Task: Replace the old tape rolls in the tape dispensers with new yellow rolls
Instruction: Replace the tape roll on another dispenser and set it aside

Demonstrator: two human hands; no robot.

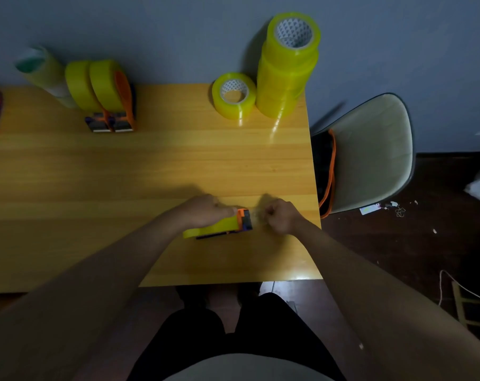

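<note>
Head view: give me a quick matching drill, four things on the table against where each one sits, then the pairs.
Things
1. tall stack of yellow rolls
2. single yellow roll
3. two loaded dispensers
4. dispenser being worked on

Places
A. under the left hand, beside the right hand
B. far right corner of the table
C. far left, standing side by side
D. just left of the tall stack

Pairs: 1-B, 2-D, 3-C, 4-A

A pale shell chair stands right of the wooden table, an orange strap draped over its near edge. Scraps of litter and a white cable lie on the dark floor beyond.
</note>
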